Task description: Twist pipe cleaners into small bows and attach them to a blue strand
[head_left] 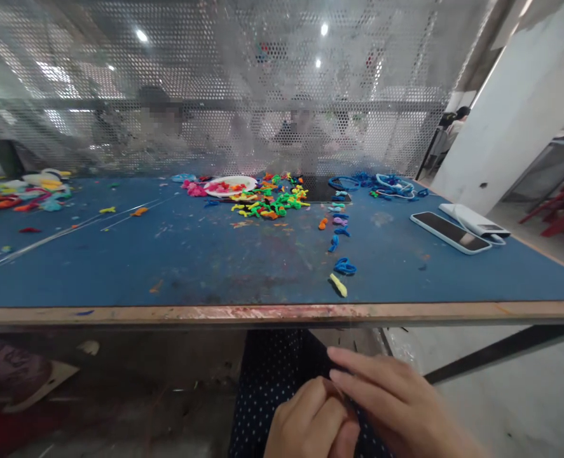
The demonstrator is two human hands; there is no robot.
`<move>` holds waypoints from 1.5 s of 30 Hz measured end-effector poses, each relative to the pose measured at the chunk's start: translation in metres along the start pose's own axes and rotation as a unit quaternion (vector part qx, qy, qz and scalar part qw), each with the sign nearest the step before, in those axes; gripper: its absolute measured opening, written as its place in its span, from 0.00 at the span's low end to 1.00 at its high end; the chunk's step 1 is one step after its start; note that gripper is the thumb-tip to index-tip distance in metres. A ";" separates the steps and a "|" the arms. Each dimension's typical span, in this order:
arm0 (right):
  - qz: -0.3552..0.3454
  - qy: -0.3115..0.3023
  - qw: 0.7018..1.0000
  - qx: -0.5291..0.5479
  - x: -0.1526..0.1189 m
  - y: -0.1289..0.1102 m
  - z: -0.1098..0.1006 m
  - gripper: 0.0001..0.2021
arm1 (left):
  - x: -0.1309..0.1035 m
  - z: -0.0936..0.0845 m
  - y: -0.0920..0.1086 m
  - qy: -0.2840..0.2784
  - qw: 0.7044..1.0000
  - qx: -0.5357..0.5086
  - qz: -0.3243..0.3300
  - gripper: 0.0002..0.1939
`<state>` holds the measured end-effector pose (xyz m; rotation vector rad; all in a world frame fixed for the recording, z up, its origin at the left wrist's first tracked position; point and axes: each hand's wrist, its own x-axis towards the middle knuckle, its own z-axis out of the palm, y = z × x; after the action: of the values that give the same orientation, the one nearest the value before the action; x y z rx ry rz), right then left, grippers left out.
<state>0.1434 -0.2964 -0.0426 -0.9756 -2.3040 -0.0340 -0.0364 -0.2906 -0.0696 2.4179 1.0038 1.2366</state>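
My left hand (310, 420) is low in front of my lap, its fingers curled into a closed grip. Whatever lies inside those fingers is hidden. Beside it, my right hand (396, 397) reaches across with straight fingers slightly apart, their tips close over the left hand; its thumb is out of sight. Both hands are below the table's front edge, above dark polka-dot cloth (257, 394) on my legs. Nearest them on the table are a small pale yellow piece (338, 285) and a looped blue piece (345, 266).
A blue table (243, 267) spans the view. A column of small blue pieces (334, 242) runs back from the edge. Behind are a bright mixed pile (276, 202), a white plate (215, 186) and blue loops (393, 184). A phone (448, 233) and power bank (475, 219) lie right. Perforated metal (243, 83) stands behind.
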 end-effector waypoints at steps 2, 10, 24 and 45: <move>0.003 0.012 1.000 0.011 -0.005 -0.001 0.009 0.15 | 0.000 -0.001 0.001 -0.015 1.000 0.016 -0.007 0.21; 0.099 0.125 0.983 0.090 -0.025 0.005 0.029 0.14 | -0.006 -0.046 -0.032 -0.017 0.973 -0.080 -0.217 0.25; 0.345 0.154 0.853 0.361 0.002 -0.005 0.026 0.08 | 0.017 -0.038 0.010 0.072 0.991 -0.097 -0.061 0.12; 0.076 0.093 0.977 0.175 0.005 -0.001 0.024 0.09 | 0.019 -0.032 -0.003 -0.130 0.986 0.026 -0.099 0.09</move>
<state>0.1272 -0.2880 -0.0593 -0.9177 -1.9721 0.3209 -0.0555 -0.2788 -0.0400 2.3710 1.1725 0.8137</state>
